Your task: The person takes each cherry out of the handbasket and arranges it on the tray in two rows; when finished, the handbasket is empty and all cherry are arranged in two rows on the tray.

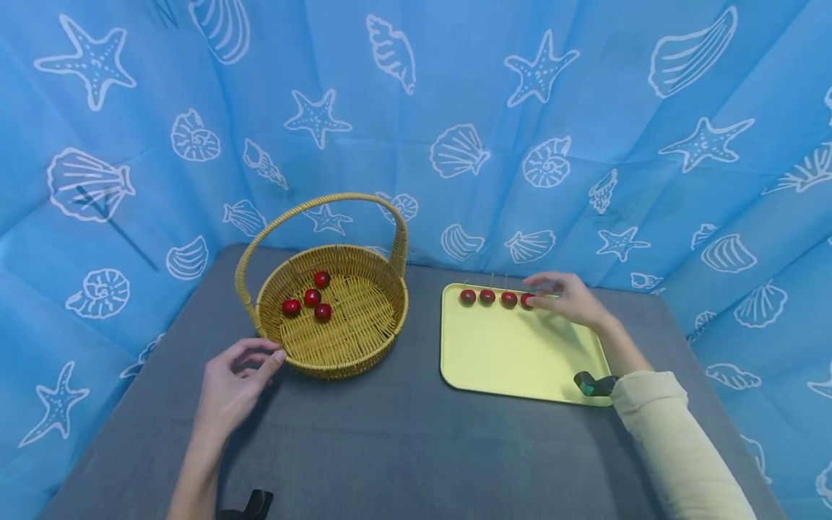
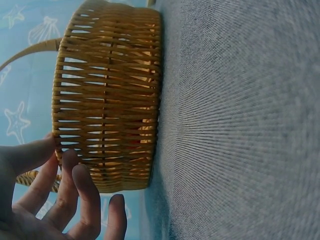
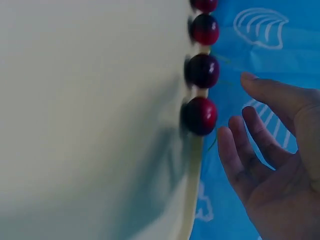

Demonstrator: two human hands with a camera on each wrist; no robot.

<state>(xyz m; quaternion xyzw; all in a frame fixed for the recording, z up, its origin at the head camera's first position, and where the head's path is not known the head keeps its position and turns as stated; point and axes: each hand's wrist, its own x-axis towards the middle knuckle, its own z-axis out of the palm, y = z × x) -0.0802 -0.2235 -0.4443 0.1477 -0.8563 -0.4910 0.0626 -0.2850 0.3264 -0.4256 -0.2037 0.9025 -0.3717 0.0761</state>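
A round wicker basket (image 1: 357,321) with a tall arched handle stands on the left, several red cherries (image 1: 312,297) lying inside it. My left hand (image 1: 230,386) pinches the basket's near-left rim between thumb and fingers; in the left wrist view its other fingers are spread beside the woven wall (image 2: 107,85). Over on the right is a pale yellow tray (image 1: 507,354), with several stemmed cherries (image 1: 487,297) in a row along its far edge. By the row's right-end cherry (image 3: 201,116) hovers my right hand (image 1: 568,300), fingers loosely bent and apart from the fruit.
Grey cloth (image 1: 390,440) covers the table. A blue curtain (image 1: 403,123) with white shell and starfish prints hangs right behind the basket and tray. Dark straps with small devices sit at both wrists.
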